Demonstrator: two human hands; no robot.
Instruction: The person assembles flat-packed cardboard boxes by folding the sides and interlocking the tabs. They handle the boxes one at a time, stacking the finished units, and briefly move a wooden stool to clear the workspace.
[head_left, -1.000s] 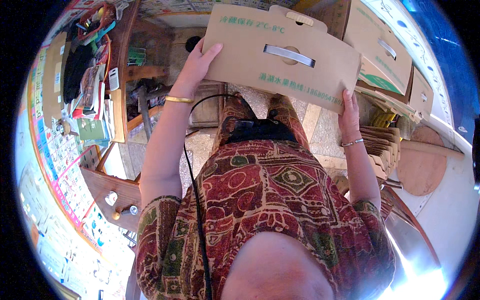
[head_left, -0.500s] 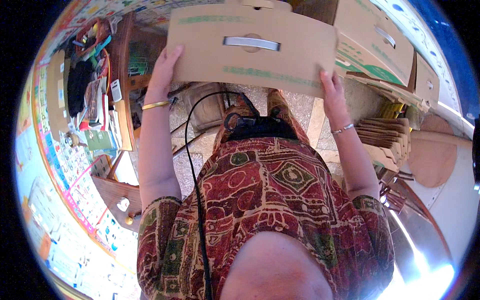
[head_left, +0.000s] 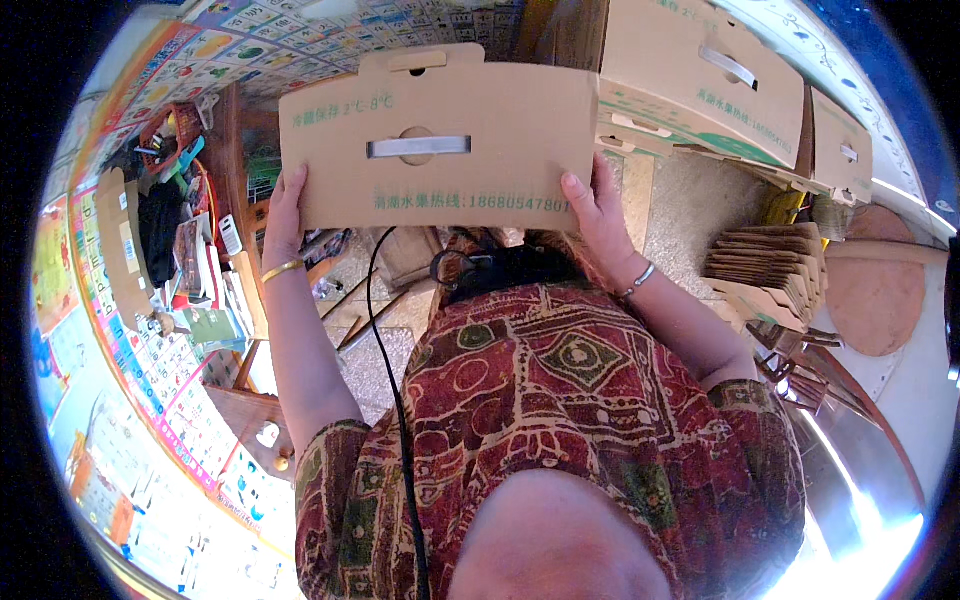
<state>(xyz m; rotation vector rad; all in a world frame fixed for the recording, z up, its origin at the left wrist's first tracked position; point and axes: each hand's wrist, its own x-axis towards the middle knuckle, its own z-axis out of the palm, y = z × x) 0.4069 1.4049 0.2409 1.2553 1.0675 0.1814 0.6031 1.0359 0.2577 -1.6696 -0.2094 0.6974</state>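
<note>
Both hands' fingers (head_left: 577, 190) round cardboard box (head_left: 440, 135)

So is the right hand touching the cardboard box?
Touching. The head view shows the right hand gripping the cardboard box at its lower right edge, thumb pressed flat on the front.

A flat brown cardboard box (head_left: 440, 140) with a slot handle and green print fills the 12 o'clock area, held up level by both hands. The left hand (head_left: 283, 215) grips its edge at 10 o'clock, a gold bangle (head_left: 281, 269) on the wrist; the right hand (head_left: 597, 215) clasps the lower corner at 1 o'clock, thumb on the face. More cardboard boxes (head_left: 700, 75) stand at 2 o'clock, with a stack of folded cardboard (head_left: 768, 275) at 3 o'clock.
</note>
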